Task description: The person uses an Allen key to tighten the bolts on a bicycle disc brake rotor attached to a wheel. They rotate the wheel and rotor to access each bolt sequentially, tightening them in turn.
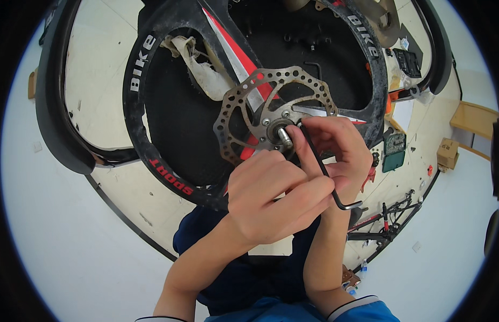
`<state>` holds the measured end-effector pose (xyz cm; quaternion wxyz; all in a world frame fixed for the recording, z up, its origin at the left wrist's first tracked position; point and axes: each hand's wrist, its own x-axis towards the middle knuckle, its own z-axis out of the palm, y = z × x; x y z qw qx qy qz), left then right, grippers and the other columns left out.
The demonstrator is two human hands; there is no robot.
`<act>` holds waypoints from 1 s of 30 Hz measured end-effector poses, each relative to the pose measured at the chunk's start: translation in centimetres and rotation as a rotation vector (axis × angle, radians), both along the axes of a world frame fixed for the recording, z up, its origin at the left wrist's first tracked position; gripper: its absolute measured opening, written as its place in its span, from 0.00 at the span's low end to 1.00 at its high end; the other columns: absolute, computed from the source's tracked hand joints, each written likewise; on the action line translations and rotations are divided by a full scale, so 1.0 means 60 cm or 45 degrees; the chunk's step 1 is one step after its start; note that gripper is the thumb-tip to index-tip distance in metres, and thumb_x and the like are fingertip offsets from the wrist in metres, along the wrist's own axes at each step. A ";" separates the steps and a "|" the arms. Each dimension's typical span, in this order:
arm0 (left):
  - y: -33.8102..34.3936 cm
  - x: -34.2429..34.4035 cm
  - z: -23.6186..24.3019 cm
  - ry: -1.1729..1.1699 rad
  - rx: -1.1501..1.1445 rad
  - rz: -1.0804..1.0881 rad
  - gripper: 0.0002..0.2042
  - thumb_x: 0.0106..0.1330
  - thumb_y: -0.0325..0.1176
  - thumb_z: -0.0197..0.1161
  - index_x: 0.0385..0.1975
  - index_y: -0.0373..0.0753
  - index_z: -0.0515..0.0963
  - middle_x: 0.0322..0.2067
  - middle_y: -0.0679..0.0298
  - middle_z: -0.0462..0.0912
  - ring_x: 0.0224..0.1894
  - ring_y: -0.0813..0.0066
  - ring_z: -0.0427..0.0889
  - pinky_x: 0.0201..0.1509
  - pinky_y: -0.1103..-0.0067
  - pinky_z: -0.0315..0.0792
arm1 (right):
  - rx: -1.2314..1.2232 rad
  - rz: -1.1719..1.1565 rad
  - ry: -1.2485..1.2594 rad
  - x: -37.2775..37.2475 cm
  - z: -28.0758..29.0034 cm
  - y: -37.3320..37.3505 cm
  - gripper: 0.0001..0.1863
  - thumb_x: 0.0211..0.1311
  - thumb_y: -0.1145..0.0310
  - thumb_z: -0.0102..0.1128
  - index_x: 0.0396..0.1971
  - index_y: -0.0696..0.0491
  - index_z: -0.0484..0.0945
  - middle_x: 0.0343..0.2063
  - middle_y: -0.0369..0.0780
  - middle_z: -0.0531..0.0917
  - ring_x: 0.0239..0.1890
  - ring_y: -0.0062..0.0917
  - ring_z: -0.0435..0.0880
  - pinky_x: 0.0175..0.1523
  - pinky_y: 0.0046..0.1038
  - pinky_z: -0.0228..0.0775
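A silver perforated brake rotor (pixel 295 73) is bolted around the hub of a black, red and white spoked bicycle wheel (pixel 135 118). A threaded axle (pixel 285 138) sticks up from the hub's middle. My right hand (pixel 340 150) is closed on a black L-shaped hex key (pixel 316 157), whose upper end is beside the axle at the rotor's centre; whether it is seated in a bolt I cannot tell. My left hand (pixel 273 196), just below the rotor, has its fingers curled on the key's lower shaft, near the bend.
A dirty white rag (pixel 212 78) and another hex key (pixel 315 65) lie within the wheel's openings, on a black surface. At right are a green case (pixel 394 153), a black tool case (pixel 409 63), a cardboard box (pixel 447 154) and a bicycle frame (pixel 386 225). Curved black padded bars (pixel 56 107) flank the wheel.
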<state>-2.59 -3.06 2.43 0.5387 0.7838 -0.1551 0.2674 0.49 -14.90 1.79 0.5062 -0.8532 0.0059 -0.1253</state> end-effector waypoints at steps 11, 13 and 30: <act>0.006 0.012 0.001 -0.095 0.065 -0.074 0.17 0.46 0.19 0.76 0.38 0.37 0.88 0.40 0.62 0.88 0.38 0.68 0.84 0.38 0.78 0.82 | -0.122 0.092 0.018 -0.005 0.019 -0.008 0.14 0.48 0.80 0.73 0.39 0.55 0.88 0.32 0.37 0.84 0.26 0.18 0.81 0.32 0.19 0.74; 0.004 0.013 0.002 -0.092 0.055 -0.055 0.16 0.45 0.19 0.75 0.37 0.36 0.88 0.39 0.62 0.89 0.38 0.68 0.84 0.37 0.77 0.81 | -0.128 0.110 -0.008 -0.006 0.021 -0.008 0.15 0.48 0.81 0.73 0.39 0.55 0.87 0.34 0.37 0.84 0.27 0.18 0.81 0.32 0.19 0.73; 0.022 0.013 0.000 -0.065 0.055 -0.059 0.16 0.47 0.23 0.81 0.38 0.36 0.88 0.36 0.62 0.89 0.34 0.70 0.86 0.34 0.79 0.81 | -0.124 0.037 0.008 -0.006 0.015 -0.004 0.12 0.49 0.79 0.76 0.35 0.55 0.85 0.28 0.35 0.83 0.22 0.17 0.79 0.26 0.18 0.68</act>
